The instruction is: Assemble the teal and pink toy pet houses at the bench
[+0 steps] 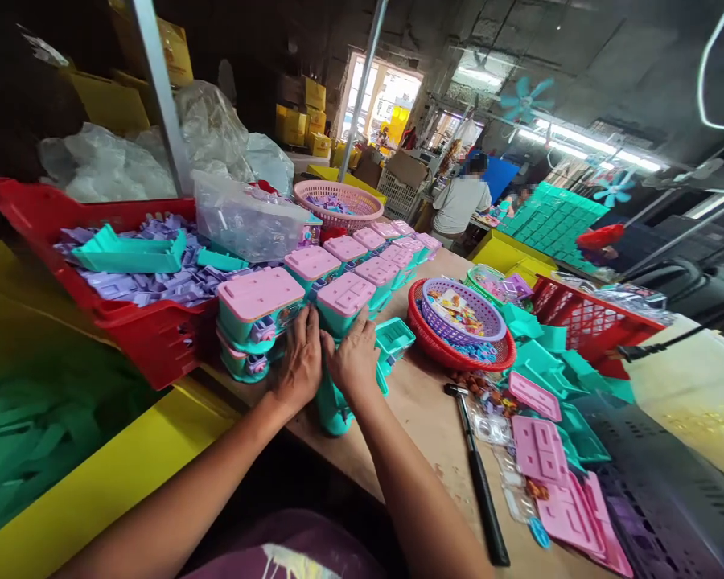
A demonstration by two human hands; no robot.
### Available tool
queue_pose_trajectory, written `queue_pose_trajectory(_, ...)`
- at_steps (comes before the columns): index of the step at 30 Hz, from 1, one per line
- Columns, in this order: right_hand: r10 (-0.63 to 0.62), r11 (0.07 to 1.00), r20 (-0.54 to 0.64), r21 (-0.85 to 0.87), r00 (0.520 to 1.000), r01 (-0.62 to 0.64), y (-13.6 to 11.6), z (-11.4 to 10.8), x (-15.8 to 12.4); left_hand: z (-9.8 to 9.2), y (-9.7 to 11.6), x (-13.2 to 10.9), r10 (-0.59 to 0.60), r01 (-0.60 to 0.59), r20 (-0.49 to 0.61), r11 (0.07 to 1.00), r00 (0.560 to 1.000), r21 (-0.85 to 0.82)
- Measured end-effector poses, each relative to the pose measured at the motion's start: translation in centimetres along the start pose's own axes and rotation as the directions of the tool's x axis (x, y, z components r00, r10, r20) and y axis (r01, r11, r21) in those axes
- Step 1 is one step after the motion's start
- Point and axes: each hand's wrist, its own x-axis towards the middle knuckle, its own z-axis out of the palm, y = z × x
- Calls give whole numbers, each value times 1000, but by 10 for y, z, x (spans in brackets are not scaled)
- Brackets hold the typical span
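Observation:
Rows of teal boxes with pink lids stand stacked on the brown table (422, 418). My left hand (302, 358) lies against the stack between the front-left box (261, 296) and the front-middle box (345, 296), its fingers pointing away from me. My right hand (355, 358) presses on the near side of the front-middle box, fingers partly hidden. Both hands are close together. Just right of my right hand is an open teal tray (394, 336). Under my right hand stands another teal piece (334, 412).
To the left, a red crate (150, 342) holds purple parts. A purple basket (495, 331) sits in a red basket (508, 360) on the right. A hammer (481, 486) lies near pink panels (540, 449). Behind, a person (458, 201) stands.

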Motion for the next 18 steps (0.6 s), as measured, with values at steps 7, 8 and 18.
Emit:
queue_pose_trajectory(7,-31,997,7,73,999,31,10,-22,-14,-8,2,-12,24,-50,-148,983,989,-175)
queue_pose_trajectory(8,-41,998,-8,57,999,41,18,-26,-12,-12,7,-13,33,-67,-180,980,983,-187)
queue_pose_trajectory(18,-159,938,230,-270,960,220,101,-47,18,7,45,-7,422,-394,233,905,876,-158)
